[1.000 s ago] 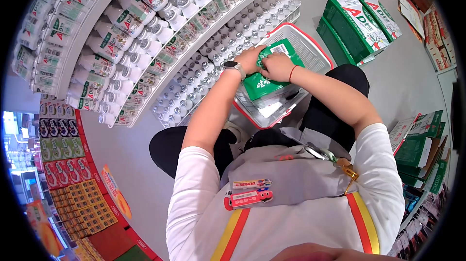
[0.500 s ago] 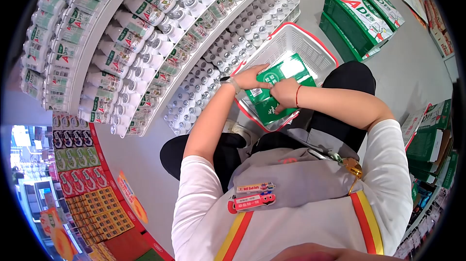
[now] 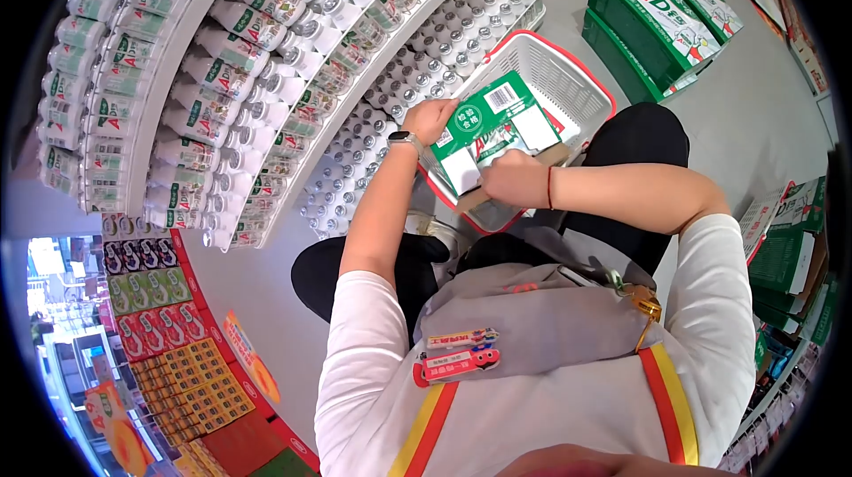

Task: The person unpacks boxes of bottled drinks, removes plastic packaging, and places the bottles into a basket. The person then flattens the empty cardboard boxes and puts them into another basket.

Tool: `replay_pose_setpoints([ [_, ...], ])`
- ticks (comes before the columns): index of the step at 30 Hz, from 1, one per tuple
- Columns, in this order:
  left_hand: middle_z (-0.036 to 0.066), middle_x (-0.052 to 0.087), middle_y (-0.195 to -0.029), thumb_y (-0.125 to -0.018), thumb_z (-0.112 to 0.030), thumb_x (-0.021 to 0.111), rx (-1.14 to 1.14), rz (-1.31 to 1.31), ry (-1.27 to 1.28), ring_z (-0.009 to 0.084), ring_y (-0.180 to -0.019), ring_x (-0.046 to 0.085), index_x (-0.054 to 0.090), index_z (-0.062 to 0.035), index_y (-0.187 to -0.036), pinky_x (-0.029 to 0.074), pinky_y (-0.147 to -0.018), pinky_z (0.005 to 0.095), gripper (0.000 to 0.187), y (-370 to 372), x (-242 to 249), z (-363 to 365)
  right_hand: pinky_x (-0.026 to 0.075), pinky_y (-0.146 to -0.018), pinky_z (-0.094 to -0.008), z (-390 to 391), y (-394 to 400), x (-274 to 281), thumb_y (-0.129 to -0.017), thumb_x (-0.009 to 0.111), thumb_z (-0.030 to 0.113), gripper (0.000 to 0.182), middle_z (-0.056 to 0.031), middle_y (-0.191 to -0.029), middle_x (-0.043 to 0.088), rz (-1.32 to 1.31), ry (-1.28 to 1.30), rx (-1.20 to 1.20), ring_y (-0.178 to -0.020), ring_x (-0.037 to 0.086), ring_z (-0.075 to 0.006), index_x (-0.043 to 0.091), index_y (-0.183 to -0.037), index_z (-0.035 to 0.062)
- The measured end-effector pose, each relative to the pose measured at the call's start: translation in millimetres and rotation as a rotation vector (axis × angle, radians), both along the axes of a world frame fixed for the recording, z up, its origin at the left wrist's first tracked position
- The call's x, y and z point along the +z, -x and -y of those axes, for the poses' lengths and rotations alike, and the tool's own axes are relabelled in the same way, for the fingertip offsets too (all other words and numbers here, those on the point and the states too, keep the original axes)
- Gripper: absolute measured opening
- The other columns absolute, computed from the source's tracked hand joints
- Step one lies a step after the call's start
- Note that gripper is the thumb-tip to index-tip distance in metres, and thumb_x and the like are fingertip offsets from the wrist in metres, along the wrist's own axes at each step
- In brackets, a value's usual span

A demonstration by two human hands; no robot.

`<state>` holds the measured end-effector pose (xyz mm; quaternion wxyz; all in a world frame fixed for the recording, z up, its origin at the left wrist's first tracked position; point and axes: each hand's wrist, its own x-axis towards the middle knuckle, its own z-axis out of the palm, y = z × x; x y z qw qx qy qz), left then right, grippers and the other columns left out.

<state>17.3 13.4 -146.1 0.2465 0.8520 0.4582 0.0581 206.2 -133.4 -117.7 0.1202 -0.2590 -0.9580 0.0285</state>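
A green cardboard carton (image 3: pixel 472 120) lies in a white shopping basket (image 3: pixel 568 64) with a red rim, in front of my knees. Its top is partly open: the near flap is folded back, baring brown board, and packaging with red and green print shows inside. My left hand (image 3: pixel 432 121), with a watch on its wrist, grips the carton's left corner. Curled fingers of my right hand (image 3: pixel 515 180) are on the near flap, at the opening; the fingertips are partly hidden.
Curved shelves of white bottles (image 3: pixel 253 24) rise on the left, with more bottles (image 3: pixel 461 29) packed on the floor behind the basket. Green cartons (image 3: pixel 657 20) are stacked at the upper right. Opened cartons (image 3: pixel 785 255) stand at the right, and small boxes (image 3: pixel 191 379) at the lower left.
The carton's near flap has opened toward me, showing the contents. My left hand has moved from the carton's top to its left corner; my right hand has shifted slightly down with the flap.
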Motion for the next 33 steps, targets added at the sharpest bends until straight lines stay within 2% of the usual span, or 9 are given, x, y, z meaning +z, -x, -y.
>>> replay_pose_setpoints([
  [6,0.017,0.047,-0.131,-0.078,-0.042,0.063,-0.339,0.015,-0.385,0.0375,-0.112,0.052,0.037,-0.012,-0.14,0.046,-0.089,0.0421,0.074,-48,17,30,0.05,-0.048,-0.036,-6,-4,-11,-0.068,0.062,0.013,0.011,-0.0098,-0.069,0.065,-0.005,-0.036,-0.256,-0.062,0.065,-0.0277,0.069,-0.07,0.0049],
  [7,0.017,0.045,-0.133,-0.071,-0.041,0.07,-0.26,-0.085,-0.394,0.0373,-0.113,0.051,0.033,-0.0073,-0.141,0.046,-0.089,0.0448,0.086,-59,16,39,0.052,-0.057,-0.0385,-3,-4,-9,-0.074,0.06,0.016,0.017,-0.0118,-0.087,0.063,0.068,0.156,-0.249,-0.079,0.064,-0.0287,0.067,-0.086,0.0063],
  [12,0.017,0.05,-0.127,-0.067,-0.026,0.074,-0.015,-0.492,-0.619,0.031,-0.1,0.059,0.036,0.0027,-0.137,0.054,-0.075,0.041,0.084,-98,-8,48,0.047,-0.075,-0.0516,16,-1,-1,-0.08,0.055,0.015,0.03,-0.0152,-0.106,0.056,0.182,0.481,-0.289,-0.098,0.058,-0.0313,0.062,-0.108,0.0067],
  [14,0.02,0.052,-0.125,-0.079,-0.018,0.061,-0.01,-0.592,-0.527,0.0338,-0.1,0.059,0.037,0.0029,-0.137,0.051,-0.08,0.0451,0.066,-107,-10,40,0.042,-0.075,-0.0671,19,1,-16,-0.079,0.056,0.016,0.029,-0.0192,-0.107,0.056,0.136,0.379,-0.334,-0.096,0.058,-0.0374,0.064,-0.103,0.0021],
  [17,0.022,0.061,-0.102,-0.074,-0.019,0.059,-0.269,-0.47,-0.367,0.0333,-0.084,0.064,0.039,0.0058,-0.134,0.053,-0.074,0.0409,0.068,-90,17,12,0.039,-0.077,-0.0717,19,0,-24,-0.077,0.058,0.014,0.031,-0.021,-0.106,0.055,0.044,0.342,-0.365,-0.095,0.058,-0.0399,0.063,-0.102,-0.0027],
  [20,0.021,0.066,-0.092,-0.073,-0.022,0.057,-0.424,-0.369,0.047,0.034,-0.082,0.064,0.052,-0.0064,-0.128,0.05,-0.077,0.0396,0.057,-76,71,-17,0.042,-0.072,-0.0646,27,-3,-14,-0.07,0.062,0.014,0.04,-0.0165,-0.097,0.054,0.135,0.274,-0.339,-0.091,0.058,-0.0342,0.06,-0.106,-0.0026],
  [26,0.004,0.065,-0.078,-0.072,-0.016,0.058,-0.536,-0.176,0.51,0.0152,-0.066,0.061,0.059,-0.0024,-0.119,0.05,-0.064,0.029,0.049,-69,55,-80,0.042,-0.068,-0.0655,29,-1,-19,-0.069,0.062,0.013,0.037,-0.0171,-0.096,0.054,0.086,0.217,-0.371,-0.087,0.059,-0.0349,0.06,-0.102,-0.0035],
  [28,0.004,0.065,-0.079,-0.071,-0.015,0.056,-0.079,-0.201,0.71,0.0154,-0.068,0.061,0.063,0.0001,-0.106,0.049,-0.064,0.0276,0.039,-59,25,-114,0.042,-0.068,-0.0658,29,-1,-16,-0.068,0.062,0.014,0.038,-0.0172,-0.096,0.054,0.109,0.266,-0.336,-0.087,0.059,-0.0349,0.061,-0.102,-0.0029],
  [33,0.009,0.064,-0.101,-0.075,-0.015,0.048,0.119,0.311,0.977,0.0175,-0.093,0.06,0.06,-0.0008,-0.114,0.046,-0.084,0.0293,0.044,-57,-32,-91,0.044,-0.069,-0.0619,41,1,-12,-0.07,0.065,0.023,0.04,-0.0165,-0.098,0.055,0.189,0.336,-0.33,-0.087,0.059,-0.0347,0.062,-0.104,0.0011],
])
